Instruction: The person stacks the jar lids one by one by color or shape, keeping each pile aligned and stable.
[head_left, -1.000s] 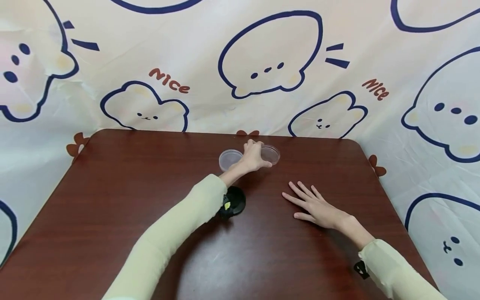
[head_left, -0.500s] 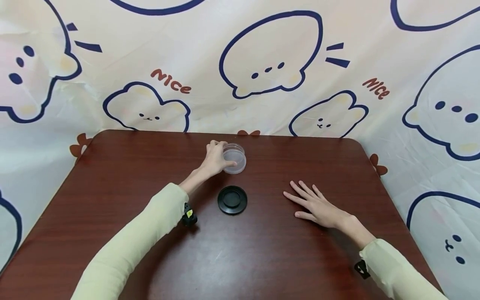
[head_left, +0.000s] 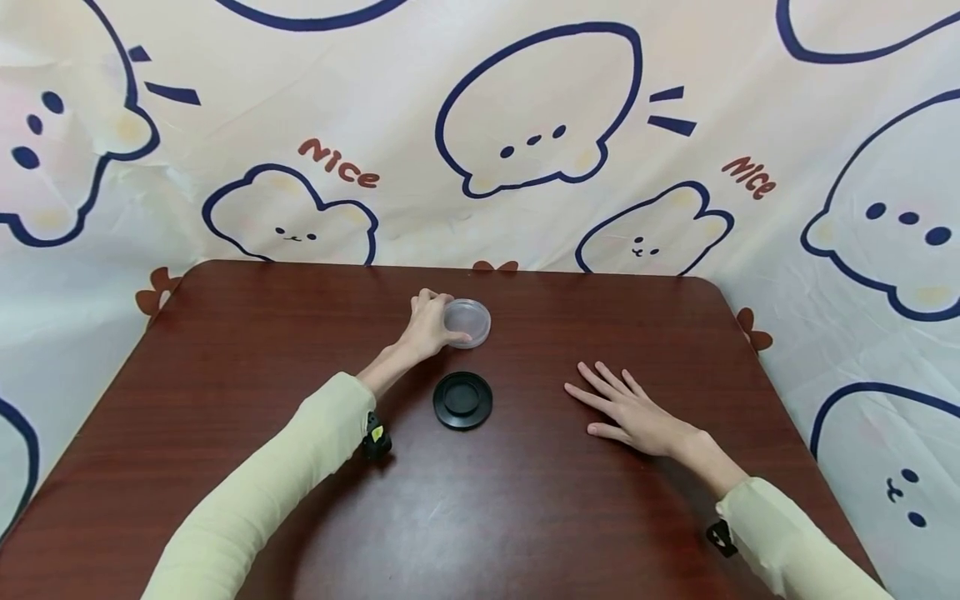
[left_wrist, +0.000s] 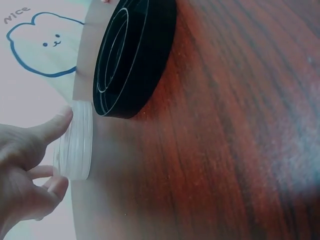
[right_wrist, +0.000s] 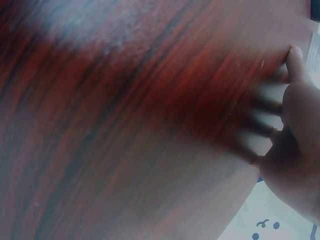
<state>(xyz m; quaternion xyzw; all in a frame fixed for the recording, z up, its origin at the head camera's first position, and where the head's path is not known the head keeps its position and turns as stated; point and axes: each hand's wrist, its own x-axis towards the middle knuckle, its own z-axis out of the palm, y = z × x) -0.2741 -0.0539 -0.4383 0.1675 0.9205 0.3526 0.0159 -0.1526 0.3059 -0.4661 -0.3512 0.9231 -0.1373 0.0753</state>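
Observation:
Near the table's far edge my left hand (head_left: 427, 323) grips a clear round shallow dish (head_left: 471, 322) between thumb and fingers. In the left wrist view the clear dish (left_wrist: 79, 142) shows layered rims, stacked one on another, low at the tabletop. The thumb (left_wrist: 62, 117) lies along one side, with fingertips on the opposite side. Closer to me sits a round black disc (head_left: 462, 401) with a raised centre, untouched. My right hand (head_left: 630, 414) rests on the table to the right, fingers spread and holding nothing.
All this stands on a dark red-brown wooden table (head_left: 300, 333). Behind and beside it hangs a pale cloth (head_left: 420, 225) printed with cartoon figures. Black wrist cameras (head_left: 377, 435) sit at the sleeves.
My left hand has carried one clear dish leftward from beside the other and lowered it onto that one, forming a stack. The black disc came out from under the arm. My right hand stayed still.

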